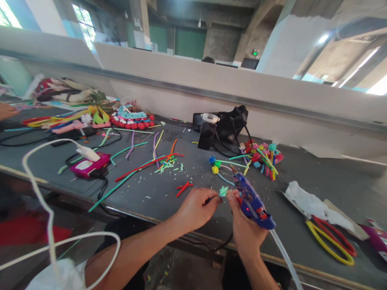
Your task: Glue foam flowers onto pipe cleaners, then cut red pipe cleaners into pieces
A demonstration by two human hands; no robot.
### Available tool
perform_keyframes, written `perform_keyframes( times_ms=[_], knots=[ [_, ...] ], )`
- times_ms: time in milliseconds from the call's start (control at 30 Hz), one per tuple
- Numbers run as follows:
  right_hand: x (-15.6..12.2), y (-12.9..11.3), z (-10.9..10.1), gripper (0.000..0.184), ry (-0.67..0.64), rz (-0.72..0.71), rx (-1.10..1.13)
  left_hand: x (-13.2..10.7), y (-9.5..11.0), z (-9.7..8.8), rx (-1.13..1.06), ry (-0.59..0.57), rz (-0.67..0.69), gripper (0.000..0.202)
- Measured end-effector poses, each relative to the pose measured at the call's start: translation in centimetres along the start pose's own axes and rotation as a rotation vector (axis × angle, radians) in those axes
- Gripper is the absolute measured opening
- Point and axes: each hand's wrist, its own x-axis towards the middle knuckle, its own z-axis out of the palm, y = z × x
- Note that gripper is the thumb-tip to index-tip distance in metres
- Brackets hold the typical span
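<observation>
Both hands meet over the front of the dark table. My right hand [246, 231] is wrapped round a blue glue gun [252, 201], its nozzle tilted up and away and a clear glue stick [286, 255] trailing from its back. Between the hands is a small mint-green pipe-cleaner flower [223, 191]. My left hand [199, 205] is closed with its fingertips pinched at the flower's left side. The thumb and finger of my right hand touch its other side. Short red pipe-cleaner pieces [184, 188] lie just left of the hands.
Cut pipe cleaners [133, 171] and green scraps lie to the left, near a magenta box [90, 165] with a white cable. Finished flowers [266, 157], a black bag [232, 123] and a phone [207, 135] stand behind. Yellow and red loops [332, 245] lie right. Another person's hand [7, 110] shows far left.
</observation>
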Motion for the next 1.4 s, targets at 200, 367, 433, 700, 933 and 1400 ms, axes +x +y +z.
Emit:
perform_keyframes(
  times_ms=[200, 367, 433, 700, 933, 1400],
  knots=[
    [-0.1, 0.1, 0.2, 0.037, 0.018, -0.018, -0.017, -0.1, 0.2, 0.0, 0.049, 0.012, 0.049, 0.031],
    [-0.1, 0.0, 0.2, 0.037, 0.015, -0.041, -0.023, -0.2, 0.3, 0.0, 0.072, 0.032, 0.079, 0.029],
    [-0.1, 0.0, 0.1, 0.038, 0.017, -0.034, -0.038, -0.2, 0.3, 0.1, 0.069, 0.036, 0.084, 0.029],
    [0.1, -0.2, -0.1, 0.04, 0.009, -0.002, -0.096, -0.2, 0.5, 0.1, 0.077, 0.041, 0.083, 0.031],
    [0.0, -0.6, -0.1, 0.037, 0.021, -0.064, -0.125, -0.3, 0.4, 0.2, 0.074, 0.047, 0.1, 0.03],
    [-0.1, -1.3, 0.0, 0.035, 0.027, -0.229, -0.273, -0.3, 0.2, 0.3, 0.077, 0.049, 0.103, 0.033]
  ],
)
